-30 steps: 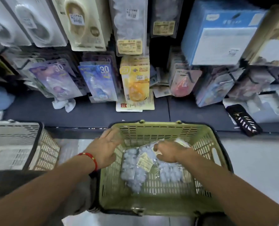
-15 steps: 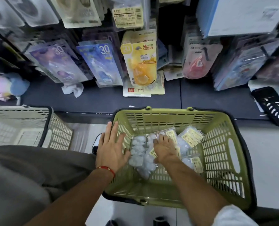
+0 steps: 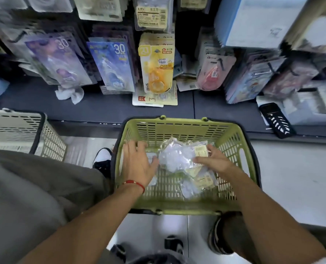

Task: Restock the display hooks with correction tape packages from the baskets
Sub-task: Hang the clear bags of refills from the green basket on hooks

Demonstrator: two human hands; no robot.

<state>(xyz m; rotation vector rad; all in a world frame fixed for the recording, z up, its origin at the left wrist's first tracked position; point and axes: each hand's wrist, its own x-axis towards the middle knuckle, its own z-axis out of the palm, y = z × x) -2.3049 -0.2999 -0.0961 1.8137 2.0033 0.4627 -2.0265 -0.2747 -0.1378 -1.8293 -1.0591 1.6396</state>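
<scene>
A clear plastic packet [image 3: 179, 156] of pale lilac pieces, with a yellowish label at its right end, sits raised over the middle of the green basket [image 3: 177, 128]. The right hand [image 3: 214, 161] pinches its right end between thumb and curled fingers. The left hand [image 3: 138, 161] lies spread and flat, fingers straight, over the basket's left inner wall, its thumb just beside the packet; a red string bracelet [image 3: 136, 184] circles that wrist. At least three more labelled packets [image 3: 198, 181] lie on the basket floor, overlapping, so an exact count is unclear. There are two baskets: the green one on the pale tiled floor, and a cream basket [image 3: 49, 141] to its left, contents too blurred to tell. Beyond them runs a dark low shelf [image 3: 110, 109], above which correction tape packages hang in rows: a purple one [image 3: 60, 61], a blue one [image 3: 112, 65], a yellow one [image 3: 157, 67] and a pink one [image 3: 213, 73]. A crumpled white scrap [image 3: 69, 93] and a black object with white stripes [image 3: 276, 121] lie on the shelf.
</scene>
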